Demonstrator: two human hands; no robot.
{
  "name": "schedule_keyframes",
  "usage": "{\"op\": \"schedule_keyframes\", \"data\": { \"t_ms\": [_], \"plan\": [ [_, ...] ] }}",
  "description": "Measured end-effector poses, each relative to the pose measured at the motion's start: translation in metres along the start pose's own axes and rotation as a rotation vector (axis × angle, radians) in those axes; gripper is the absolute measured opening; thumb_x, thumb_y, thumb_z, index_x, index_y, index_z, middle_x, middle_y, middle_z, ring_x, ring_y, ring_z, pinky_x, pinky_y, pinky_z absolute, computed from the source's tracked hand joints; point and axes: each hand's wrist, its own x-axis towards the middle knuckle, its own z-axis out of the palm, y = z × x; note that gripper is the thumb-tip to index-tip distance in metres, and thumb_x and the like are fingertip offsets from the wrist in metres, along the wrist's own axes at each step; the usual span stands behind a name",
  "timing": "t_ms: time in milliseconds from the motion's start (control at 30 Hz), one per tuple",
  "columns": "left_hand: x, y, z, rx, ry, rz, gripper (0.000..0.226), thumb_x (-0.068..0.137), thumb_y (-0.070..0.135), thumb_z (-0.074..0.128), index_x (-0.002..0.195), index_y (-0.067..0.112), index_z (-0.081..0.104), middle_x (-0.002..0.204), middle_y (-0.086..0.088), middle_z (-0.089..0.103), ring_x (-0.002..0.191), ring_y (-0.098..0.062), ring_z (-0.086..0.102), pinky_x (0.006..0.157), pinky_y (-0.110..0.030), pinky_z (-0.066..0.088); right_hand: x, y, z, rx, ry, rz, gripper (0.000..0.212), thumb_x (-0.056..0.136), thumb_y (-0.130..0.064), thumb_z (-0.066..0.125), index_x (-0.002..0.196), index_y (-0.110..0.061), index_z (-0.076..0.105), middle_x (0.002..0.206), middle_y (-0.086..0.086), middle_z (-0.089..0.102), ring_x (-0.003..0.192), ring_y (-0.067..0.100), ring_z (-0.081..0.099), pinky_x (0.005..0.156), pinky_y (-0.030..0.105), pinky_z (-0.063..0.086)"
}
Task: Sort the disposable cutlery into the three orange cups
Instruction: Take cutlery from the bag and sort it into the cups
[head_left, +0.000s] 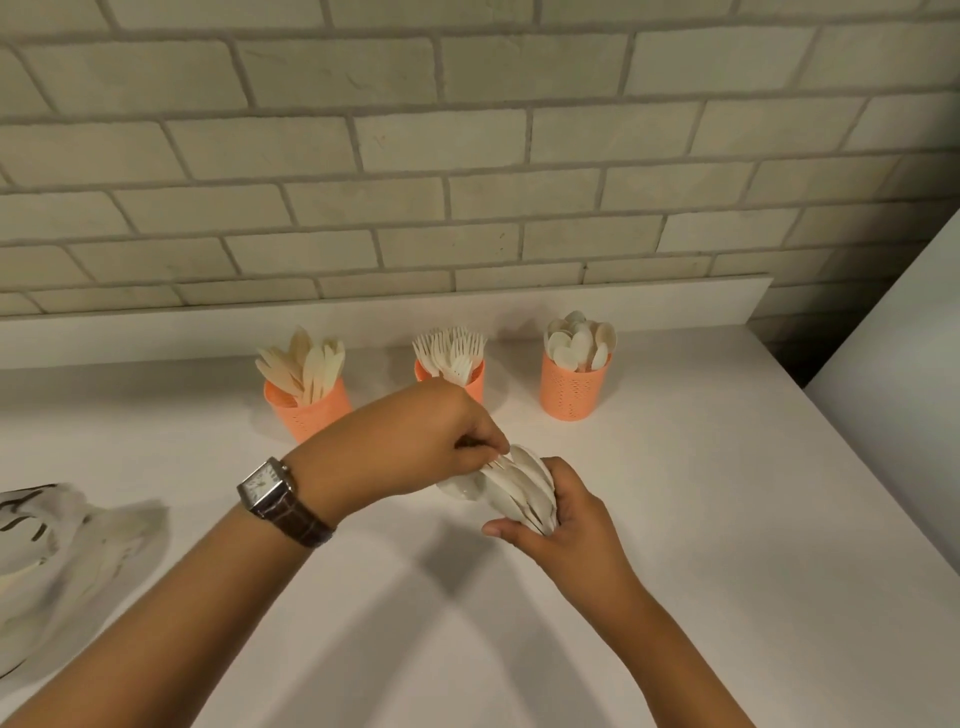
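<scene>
Three orange cups stand in a row near the wall. The left cup (311, 410) holds knives, the middle cup (475, 382) holds forks, and the right cup (569, 389) holds spoons. My right hand (563, 512) grips a fanned bundle of white spoons (524, 486) just above the table, in front of the middle cup. My left hand (441, 441), with a wristwatch on its wrist, pinches the top edge of that bundle between thumb and fingers. The lower part of the bundle is hidden behind my hands.
A crumpled white plastic bag (57, 551) lies at the left edge of the white table (727, 519). A brick wall rises behind the cups. A white panel (909, 389) stands at the right, past the table's edge.
</scene>
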Motion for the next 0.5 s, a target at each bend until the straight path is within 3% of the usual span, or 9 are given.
{"op": "schedule_keyframes", "data": {
  "t_ms": [133, 267, 400, 500],
  "plan": [
    [-0.004, -0.008, 0.004, 0.067, 0.187, 0.108, 0.025, 0.091, 0.026, 0.053, 0.108, 0.021, 0.07, 0.097, 0.003, 0.073, 0.084, -0.005, 0.063, 0.068, -0.009, 0.043, 0.004, 0.0, -0.002, -0.013, 0.027, -0.023, 0.042, 0.072, -0.022, 0.081, 0.094, -0.041, 0.051, 0.077, -0.032, 0.062, 0.071, -0.006, 0.057, 0.063, 0.007, 0.041],
    [-0.013, -0.017, -0.008, 0.101, 0.411, 0.182, 0.036, 0.086, 0.031, 0.043, 0.102, 0.016, 0.072, 0.092, 0.003, 0.073, 0.084, -0.005, 0.062, 0.076, -0.018, 0.048, 0.007, 0.002, -0.006, -0.026, 0.063, -0.07, 0.039, 0.074, -0.018, 0.079, 0.09, -0.045, 0.055, 0.078, -0.029, 0.064, 0.072, -0.004, 0.059, 0.066, 0.008, 0.043],
    [-0.022, -0.024, -0.037, 0.122, 0.665, 0.169, 0.022, 0.087, 0.011, 0.052, 0.099, 0.007, 0.07, 0.085, 0.008, 0.061, 0.076, 0.007, 0.049, 0.074, -0.003, 0.04, 0.003, 0.011, -0.009, 0.024, 0.108, -0.057, 0.028, 0.077, -0.016, 0.076, 0.082, -0.04, 0.062, 0.076, -0.015, 0.065, 0.071, 0.007, 0.061, 0.074, 0.029, 0.054],
    [-0.027, -0.041, -0.06, 0.084, 0.822, 0.047, 0.02, 0.092, 0.011, 0.051, 0.102, 0.009, 0.068, 0.089, -0.001, 0.065, 0.07, -0.007, 0.06, 0.07, -0.024, 0.052, 0.002, 0.012, -0.01, 0.051, 0.155, -0.059, 0.026, 0.078, -0.014, 0.075, 0.08, -0.034, 0.059, 0.066, -0.02, 0.061, 0.062, 0.001, 0.055, 0.061, 0.013, 0.044]
  ]
}}
